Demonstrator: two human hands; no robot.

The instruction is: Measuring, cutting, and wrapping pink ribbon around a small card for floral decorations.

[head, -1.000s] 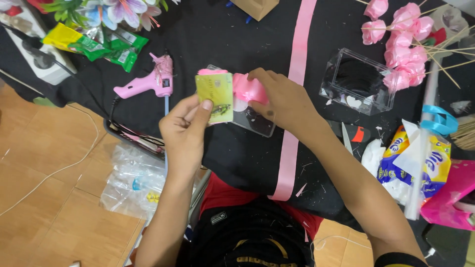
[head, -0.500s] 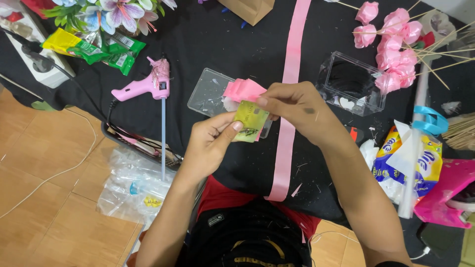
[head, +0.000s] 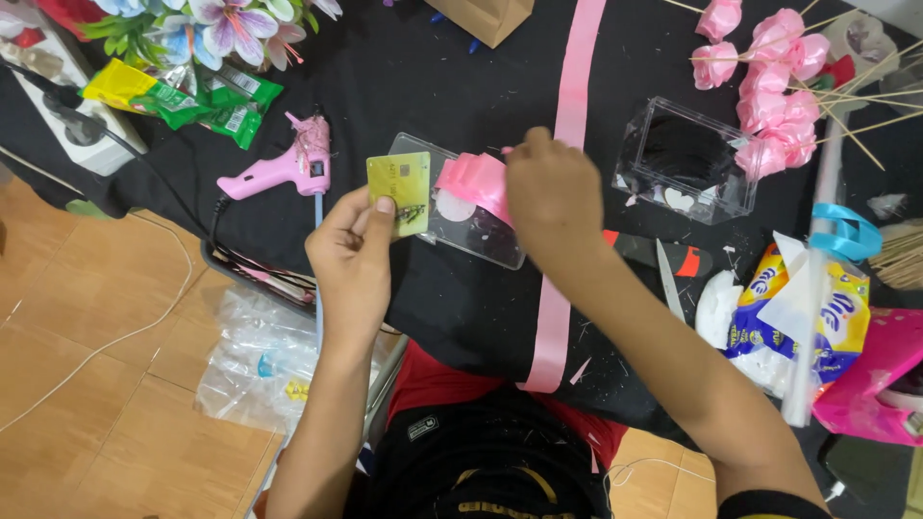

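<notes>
My left hand (head: 356, 255) holds a yellow-green plastic card (head: 398, 192) upright between thumb and fingers. My right hand (head: 553, 197) reaches over a flat clear plastic lid (head: 471, 231) and pinches a folded piece of pink ribbon (head: 471, 181) that lies on it. A long pink ribbon strip (head: 567, 125) runs down the black cloth under my right wrist. A pink glue gun (head: 279, 168) lies just left of the card.
A clear plastic box (head: 685, 159) and pink ribbon roses on sticks (head: 769, 91) are at the upper right. Scissors (head: 668, 264), a snack bag (head: 803, 312), green-yellow packets (head: 183, 94), a power strip (head: 72, 130) and artificial flowers (head: 216, 24) surround the black cloth.
My hands have separated. The left hand carried the card left, away from the ribbon. The right hand now rests on the pink ribbon over the clear lid.
</notes>
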